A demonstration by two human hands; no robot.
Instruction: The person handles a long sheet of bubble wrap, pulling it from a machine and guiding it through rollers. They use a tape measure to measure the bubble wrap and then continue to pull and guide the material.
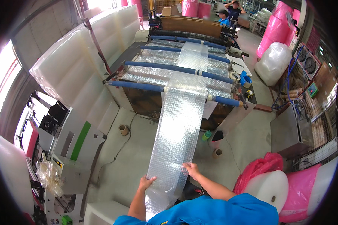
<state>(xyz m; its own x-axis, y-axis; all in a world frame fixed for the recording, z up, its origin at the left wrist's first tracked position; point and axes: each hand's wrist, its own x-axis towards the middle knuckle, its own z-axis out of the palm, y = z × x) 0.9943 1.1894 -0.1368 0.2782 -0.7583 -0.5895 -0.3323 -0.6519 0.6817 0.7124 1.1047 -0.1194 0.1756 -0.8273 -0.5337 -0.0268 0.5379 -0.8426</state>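
Observation:
A long strip of clear bubble wrap [178, 123] runs from the machine's blue rollers down to my body. My left hand [146, 182] grips its left edge, thumb on top and the other fingers mostly hidden. On the opposite edge, a little farther up, my right hand [192, 170] is closed on the film. Between my hands the strip stays spread; below them it bends and bunches near my waist. At its far end, the film passes over the front blue roller [139, 85] of the machine.
A green-capped bottle [206, 135] and cardboard tubes [124, 129] stand on the floor. White and pink rolls [268, 189] lie at right. Tape rolls [245, 80] rest on the machine's right side. Large wrapped white rolls [79, 48] line the left. Two people [234, 11] are far back.

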